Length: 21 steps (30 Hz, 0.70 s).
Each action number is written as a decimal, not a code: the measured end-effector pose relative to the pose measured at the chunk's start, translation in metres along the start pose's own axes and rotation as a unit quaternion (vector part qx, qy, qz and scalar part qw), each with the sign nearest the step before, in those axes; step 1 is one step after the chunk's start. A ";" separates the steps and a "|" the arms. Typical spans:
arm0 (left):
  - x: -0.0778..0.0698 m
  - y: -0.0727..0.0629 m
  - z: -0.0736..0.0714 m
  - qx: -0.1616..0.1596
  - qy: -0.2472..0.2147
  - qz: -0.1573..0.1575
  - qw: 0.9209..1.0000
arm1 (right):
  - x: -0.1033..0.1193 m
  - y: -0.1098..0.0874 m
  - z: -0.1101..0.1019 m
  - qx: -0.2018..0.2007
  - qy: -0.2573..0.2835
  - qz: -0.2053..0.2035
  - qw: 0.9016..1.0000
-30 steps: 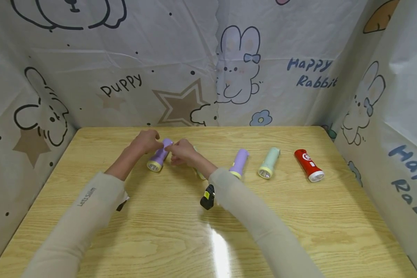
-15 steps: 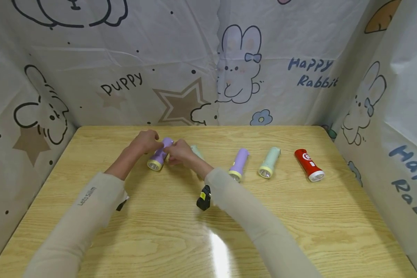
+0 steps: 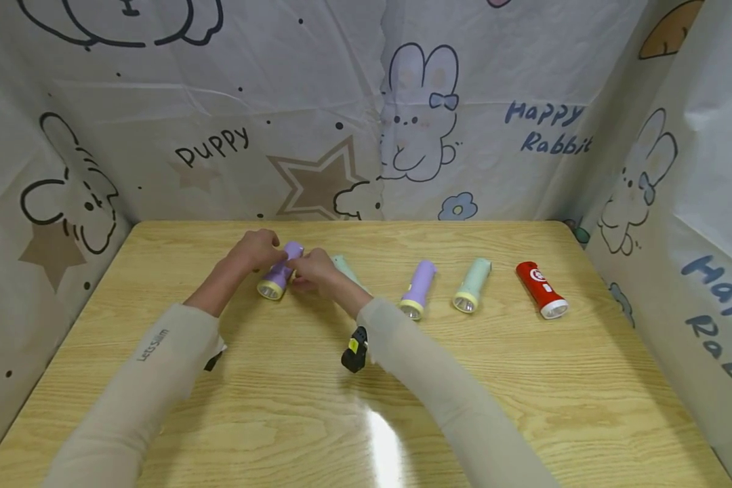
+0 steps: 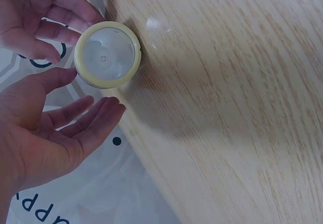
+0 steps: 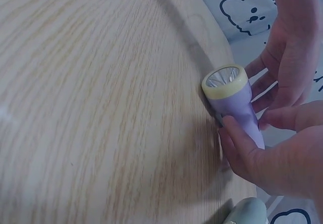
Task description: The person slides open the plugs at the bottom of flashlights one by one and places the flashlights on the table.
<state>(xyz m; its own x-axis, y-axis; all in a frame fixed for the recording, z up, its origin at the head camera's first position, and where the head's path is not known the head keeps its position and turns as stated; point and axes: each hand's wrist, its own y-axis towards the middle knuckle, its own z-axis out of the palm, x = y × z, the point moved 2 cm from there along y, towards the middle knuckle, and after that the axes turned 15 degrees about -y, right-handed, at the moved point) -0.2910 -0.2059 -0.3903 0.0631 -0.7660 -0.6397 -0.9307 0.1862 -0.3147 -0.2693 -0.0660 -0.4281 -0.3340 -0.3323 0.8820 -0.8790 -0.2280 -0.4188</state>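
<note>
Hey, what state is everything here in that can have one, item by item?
Left purple flashlight, held, no glow.
Middle green flashlight, lying, lens hidden.
Right purple flashlight, lying, no glow.
Right green flashlight, lying, no glow.
Red flashlight, lying, no glow.
Right hand, pinching the left purple flashlight.
Left hand, fingers extended, at that flashlight.

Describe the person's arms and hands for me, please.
The left sleeve is cream with small dark lettering; the right sleeve is plain cream. The left hand and right hand are bare. A black device with a yellow patch sits by the right cuff; a dark piece shows by the left.
</note>
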 end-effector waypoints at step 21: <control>0.001 0.002 0.003 0.025 -0.068 -0.006 0.997 | -0.002 0.005 0.006 0.007 0.043 0.017 0.999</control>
<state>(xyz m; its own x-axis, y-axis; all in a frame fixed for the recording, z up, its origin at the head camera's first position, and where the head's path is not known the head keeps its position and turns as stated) -0.2918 -0.2043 -0.3935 0.1259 -0.6783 -0.7239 -0.9107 0.2104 -0.3555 -0.2712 -0.0721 -0.4338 -0.3927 -0.2612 0.8818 -0.8615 -0.2310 -0.4521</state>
